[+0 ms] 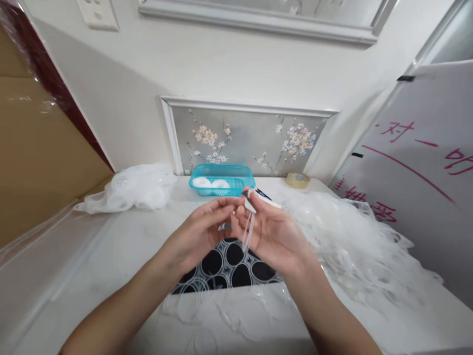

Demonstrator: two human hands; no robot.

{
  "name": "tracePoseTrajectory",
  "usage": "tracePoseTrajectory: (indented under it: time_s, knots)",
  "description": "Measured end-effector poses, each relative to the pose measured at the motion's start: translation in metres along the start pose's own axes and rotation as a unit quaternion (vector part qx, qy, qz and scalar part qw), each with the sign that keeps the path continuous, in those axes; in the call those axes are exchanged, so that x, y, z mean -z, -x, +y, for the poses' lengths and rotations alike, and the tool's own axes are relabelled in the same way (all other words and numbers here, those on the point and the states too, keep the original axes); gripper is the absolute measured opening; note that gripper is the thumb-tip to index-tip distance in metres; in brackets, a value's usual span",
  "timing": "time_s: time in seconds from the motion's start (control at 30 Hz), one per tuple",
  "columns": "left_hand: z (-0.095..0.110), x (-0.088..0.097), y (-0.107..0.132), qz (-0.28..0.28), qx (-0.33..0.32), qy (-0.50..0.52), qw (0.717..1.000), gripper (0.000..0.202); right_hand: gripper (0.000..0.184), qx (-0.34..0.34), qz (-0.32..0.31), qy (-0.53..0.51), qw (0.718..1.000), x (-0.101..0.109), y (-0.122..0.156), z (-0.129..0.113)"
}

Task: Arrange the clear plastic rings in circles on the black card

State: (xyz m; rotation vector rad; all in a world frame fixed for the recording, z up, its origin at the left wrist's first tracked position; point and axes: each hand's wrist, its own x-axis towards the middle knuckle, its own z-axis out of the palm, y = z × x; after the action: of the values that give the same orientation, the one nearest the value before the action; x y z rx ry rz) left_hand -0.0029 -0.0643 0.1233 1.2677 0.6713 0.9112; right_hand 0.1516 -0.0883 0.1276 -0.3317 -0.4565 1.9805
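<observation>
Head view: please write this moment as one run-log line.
left hand: pinches clear plastic strip | right hand: holds strip, small tool | behind: blue basket, tape roll

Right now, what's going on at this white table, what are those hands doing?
A person holds thin clear plastic strips between both bare hands above the white table. The left hand pinches them at the fingertips; the right hand also holds a small blue-and-white tool. A heap of clear plastic loops lies on the right, a turquoise plastic basket stands behind, and a black-and-white patterned mat lies below the hands.
</observation>
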Motion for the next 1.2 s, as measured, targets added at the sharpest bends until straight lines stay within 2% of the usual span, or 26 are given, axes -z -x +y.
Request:
tracePoseTrajectory:
  time_s: [0.1,0.17,0.3,0.37,0.47,0.5,0.6,0.67,0.73,0.83,0.9,0.97,1.03,1.07,1.13,1.2]
  knots:
    - [-0.007,0.005,-0.009,0.091,-0.077,-0.088,0.989,0.025,0.012,0.058,0.072,0.000,0.996,0.003,-0.005,-0.010]
    - [-0.003,0.011,-0.008,0.088,-0.116,-0.192,0.970,0.024,0.016,0.078,0.095,0.012,0.992,0.006,-0.007,-0.017]
    - [0.022,0.015,0.007,-0.028,-0.119,-0.374,0.919,0.018,0.019,0.126,0.099,0.087,0.983,0.008,-0.004,-0.025]
    - [0.026,0.012,0.018,-0.143,-0.089,-0.441,0.882,0.014,0.016,0.157,0.087,0.157,0.971,0.009,0.000,-0.027]
    - [0.005,0.006,0.036,-0.364,-0.039,-0.486,0.794,0.009,0.014,0.168,0.079,0.224,0.957,0.008,0.004,-0.027]
    - [-0.009,0.005,0.043,-0.403,-0.041,-0.493,0.770,0.009,0.014,0.165,0.081,0.228,0.956,0.008,0.004,-0.027]
    - [-0.052,0.008,0.063,-0.415,-0.057,-0.563,0.712,0.009,0.016,0.161,0.085,0.209,0.961,0.006,0.004,-0.028]
    - [-0.069,0.014,0.074,-0.415,-0.058,-0.587,0.693,0.011,0.017,0.160,0.079,0.198,0.964,0.006,0.002,-0.028]
    - [-0.070,0.018,0.080,-0.406,-0.057,-0.581,0.703,0.017,0.016,0.154,0.072,0.200,0.965,0.006,0.000,-0.027]
    - [-0.046,0.019,0.079,-0.364,-0.071,-0.531,0.762,0.017,0.013,0.130,0.054,0.188,0.972,0.005,0.000,-0.024]
    - [-0.021,0.015,0.071,-0.278,-0.111,-0.494,0.816,0.015,0.009,0.097,0.019,0.171,0.980,0.003,0.002,-0.022]
    - [0.003,0.009,0.059,-0.139,-0.185,-0.457,0.859,0.012,0.008,0.056,-0.039,0.172,0.983,0.002,0.005,-0.020]
    - [0.023,0.001,0.046,-0.011,-0.250,-0.430,0.867,0.007,0.011,0.017,-0.098,0.184,0.978,0.001,0.008,-0.018]
    - [0.030,-0.002,0.040,0.029,-0.271,-0.423,0.864,0.007,0.012,0.002,-0.121,0.187,0.975,0.001,0.009,-0.017]
    - [0.038,-0.009,0.029,0.057,-0.281,-0.419,0.862,0.010,0.014,-0.014,-0.146,0.189,0.971,0.002,0.010,-0.016]
    - [0.040,-0.013,0.024,0.050,-0.266,-0.404,0.874,0.014,0.016,-0.021,-0.151,0.188,0.970,0.004,0.010,-0.016]
